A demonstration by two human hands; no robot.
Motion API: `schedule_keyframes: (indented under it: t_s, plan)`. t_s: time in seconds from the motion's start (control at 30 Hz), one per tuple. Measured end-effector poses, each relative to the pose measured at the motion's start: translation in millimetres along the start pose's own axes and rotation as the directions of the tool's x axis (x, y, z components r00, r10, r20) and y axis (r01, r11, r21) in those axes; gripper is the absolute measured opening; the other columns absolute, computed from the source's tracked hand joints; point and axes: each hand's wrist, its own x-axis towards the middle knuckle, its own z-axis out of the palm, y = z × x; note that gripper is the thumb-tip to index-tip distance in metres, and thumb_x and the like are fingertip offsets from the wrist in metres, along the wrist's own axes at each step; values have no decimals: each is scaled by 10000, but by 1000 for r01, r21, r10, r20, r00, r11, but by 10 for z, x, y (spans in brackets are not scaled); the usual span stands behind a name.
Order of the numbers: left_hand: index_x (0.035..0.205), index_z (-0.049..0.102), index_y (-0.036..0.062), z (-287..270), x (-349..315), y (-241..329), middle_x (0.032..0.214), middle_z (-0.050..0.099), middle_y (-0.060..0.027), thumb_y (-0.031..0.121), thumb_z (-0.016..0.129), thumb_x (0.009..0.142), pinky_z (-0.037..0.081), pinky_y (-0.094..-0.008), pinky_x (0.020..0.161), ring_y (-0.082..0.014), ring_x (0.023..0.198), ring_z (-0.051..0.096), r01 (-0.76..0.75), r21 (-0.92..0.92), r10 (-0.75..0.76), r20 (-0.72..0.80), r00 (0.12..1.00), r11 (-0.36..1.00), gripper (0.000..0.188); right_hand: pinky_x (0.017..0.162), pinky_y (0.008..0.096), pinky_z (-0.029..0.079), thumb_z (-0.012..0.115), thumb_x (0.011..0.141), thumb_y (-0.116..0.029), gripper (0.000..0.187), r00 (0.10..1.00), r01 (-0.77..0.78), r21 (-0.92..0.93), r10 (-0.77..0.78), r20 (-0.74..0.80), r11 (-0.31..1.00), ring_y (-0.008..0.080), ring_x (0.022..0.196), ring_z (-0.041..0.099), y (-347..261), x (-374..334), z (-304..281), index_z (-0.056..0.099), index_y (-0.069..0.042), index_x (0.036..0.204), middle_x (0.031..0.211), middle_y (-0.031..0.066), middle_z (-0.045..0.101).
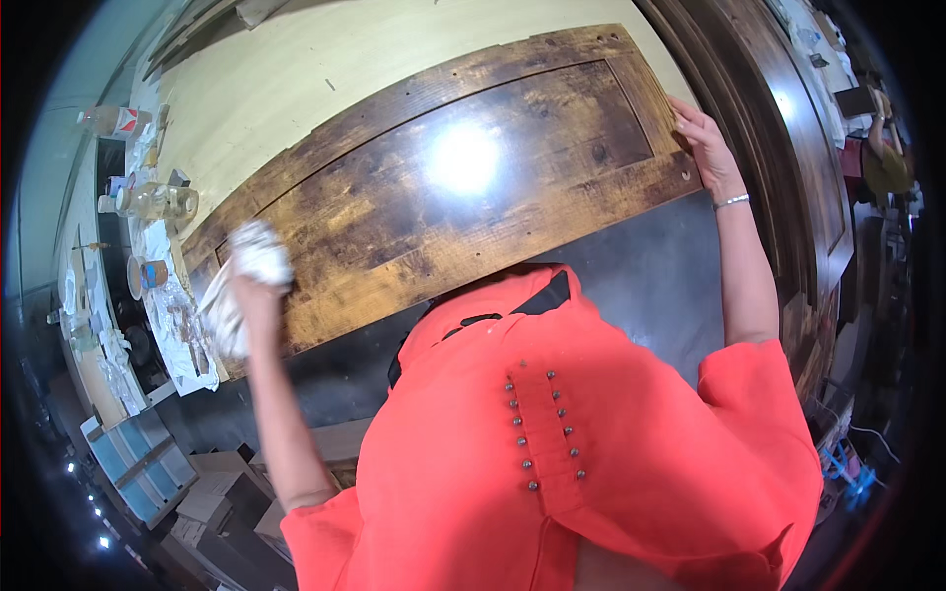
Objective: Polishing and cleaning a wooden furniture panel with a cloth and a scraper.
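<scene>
A glossy brown wooden panel [394,217] with a curved far edge and a grooved inset lies in front of me, a bright light mirrored in its middle. My left hand [258,300] is closed around a white cloth [258,254] at the panel's left end, a little smeared by motion. The cloth bunches above the hand and hangs down beside it. At the right end, my right hand [705,143] grips the panel's edge, fingers on its upper side. The thumb side is partly hidden.
A pale board [246,108] lies under the panel. To the left stand a clear jar [163,201], a clear bottle [116,121] and a small cup [148,275]. Dark wooden panels [759,148] are at the right. Cardboard boxes [222,507] sit low on the left. Another person [887,163] is at far right.
</scene>
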Motion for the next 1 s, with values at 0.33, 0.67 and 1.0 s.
schedule_keyframes:
  t_s: [0.33, 0.67, 1.0]
  plan:
    - [1398, 501, 47, 1657, -960, 1605, 1133, 638, -49, -23, 556, 813, 512, -240, 768, -110, 942, 617, 27, -676, 503, 573, 647, 736, 592, 918, 253, 448, 711, 835, -154, 612, 985, -99, -265, 56, -165, 959, 131, 1044, 597, -134, 109, 183, 490, 73, 1359, 1148, 111, 633]
    - [1492, 319, 52, 564, -93, 82, 1517, 272, -281, 291, 659, 858, 232, -528, 1118, -447, 1367, 296, -542, 695, 597, 200, 777, 473, 759, 1057, 381, 382, 729, 784, -346, 599, 878, 200, -731, -450, -161, 652, 332, 1211, 485, -25, 197, 396, 614, 58, 1211, 1290, 222, 524]
    - [1414, 463, 111, 2952, 141, 1786, 1504, 370, -153, 365, 647, 860, 241, -546, 1131, -358, 1340, 396, -945, 249, 795, 518, 314, 211, 637, 1039, 402, 400, 706, 806, -350, 585, 796, -78, -846, -479, -371, 527, 362, 1211, 451, 83, 111, 755, 603, 23, 1245, 1281, 220, 505]
